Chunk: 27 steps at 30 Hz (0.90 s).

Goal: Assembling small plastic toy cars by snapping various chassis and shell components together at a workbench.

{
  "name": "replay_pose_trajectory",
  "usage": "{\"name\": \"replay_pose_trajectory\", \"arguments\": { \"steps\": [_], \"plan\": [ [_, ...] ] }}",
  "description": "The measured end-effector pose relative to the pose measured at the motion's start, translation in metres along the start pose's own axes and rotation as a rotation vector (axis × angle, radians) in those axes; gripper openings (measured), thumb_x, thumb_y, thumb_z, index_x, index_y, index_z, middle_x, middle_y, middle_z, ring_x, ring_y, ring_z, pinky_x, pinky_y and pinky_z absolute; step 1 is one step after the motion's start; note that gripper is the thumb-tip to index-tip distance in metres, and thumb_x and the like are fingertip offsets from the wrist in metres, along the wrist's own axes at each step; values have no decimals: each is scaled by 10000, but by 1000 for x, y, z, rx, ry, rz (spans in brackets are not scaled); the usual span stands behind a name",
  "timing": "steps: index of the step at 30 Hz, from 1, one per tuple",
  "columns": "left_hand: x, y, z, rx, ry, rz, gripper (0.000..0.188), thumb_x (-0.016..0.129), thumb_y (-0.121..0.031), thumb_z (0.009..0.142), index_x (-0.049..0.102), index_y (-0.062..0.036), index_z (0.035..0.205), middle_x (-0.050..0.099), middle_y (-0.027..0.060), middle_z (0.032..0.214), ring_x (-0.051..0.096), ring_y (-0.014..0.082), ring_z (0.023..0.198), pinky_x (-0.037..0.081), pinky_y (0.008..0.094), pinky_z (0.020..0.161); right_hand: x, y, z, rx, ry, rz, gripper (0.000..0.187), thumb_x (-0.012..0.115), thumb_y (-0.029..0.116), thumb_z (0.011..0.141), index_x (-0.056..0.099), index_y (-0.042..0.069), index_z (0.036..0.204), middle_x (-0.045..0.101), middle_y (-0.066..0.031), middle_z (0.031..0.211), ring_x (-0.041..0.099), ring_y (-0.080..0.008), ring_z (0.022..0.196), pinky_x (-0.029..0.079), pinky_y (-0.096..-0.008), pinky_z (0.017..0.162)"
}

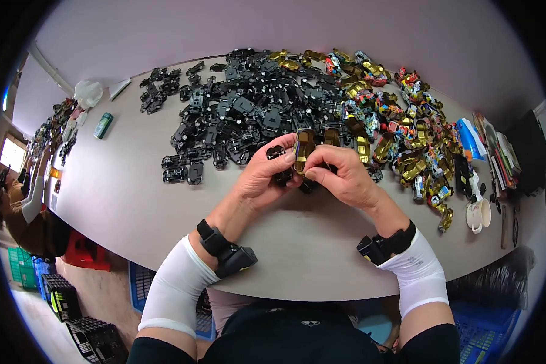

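Observation:
My left hand is closed around a black toy car chassis, its thumb laid across it. The same fingers steady a gold toy car body, upright over the table. From the other side my right hand is closed, thumb and forefinger pinched at the gold body's lower end. Its curled fingers hide whatever else may lie in the palm. Just beyond the hands spreads a heap of black toy car chassis. To its right lies a pile of gold and multicoloured car bodies.
A green can and a white plastic bag are at the left. A white mug, a blue packet and stacked papers line the right edge. Another person sits at the far left, near black crates.

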<state>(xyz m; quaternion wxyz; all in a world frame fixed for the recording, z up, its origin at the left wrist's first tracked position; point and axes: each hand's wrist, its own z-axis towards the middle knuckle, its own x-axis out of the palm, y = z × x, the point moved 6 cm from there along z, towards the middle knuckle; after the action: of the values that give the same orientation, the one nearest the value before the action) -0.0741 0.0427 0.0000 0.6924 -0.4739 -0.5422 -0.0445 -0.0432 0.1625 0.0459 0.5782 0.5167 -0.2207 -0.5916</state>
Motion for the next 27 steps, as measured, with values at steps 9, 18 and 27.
{"name": "replay_pose_trajectory", "arguments": {
  "steps": [9, 18, 27],
  "plan": [
    [0, -1, -5, -12, 58, 252, 514, 721, -139, 779, 492, -47, 1229, 588, 15, 959, 545, 71, 755, 409, 210, 541, 7, 10, 0, -72, -4, -71, 96, 693, 57, 730, 625, 5, 774, 576, -66, 589, 500, -120, 507, 405, -266, 496],
    [-7, -8, -3, 185, -146, 437, 360, 734, -36, 746, 588, -20, 1074, 617, 9, 878, 559, 54, 714, 452, 177, 562, 10, -21, -6, 463, -54, 440, 107, 659, 112, 808, 648, 6, 809, 475, 66, 569, 386, -9, 480, 287, -202, 421],
    [-5, 1, -6, -22, -141, 526, 387, 776, -143, 722, 592, -17, 1039, 579, -2, 759, 490, 33, 566, 365, 176, 445, 5, -16, -6, 418, -32, 409, 137, 590, 128, 845, 627, 19, 771, 512, 42, 590, 426, -20, 508, 316, -205, 443]
  ]
}}
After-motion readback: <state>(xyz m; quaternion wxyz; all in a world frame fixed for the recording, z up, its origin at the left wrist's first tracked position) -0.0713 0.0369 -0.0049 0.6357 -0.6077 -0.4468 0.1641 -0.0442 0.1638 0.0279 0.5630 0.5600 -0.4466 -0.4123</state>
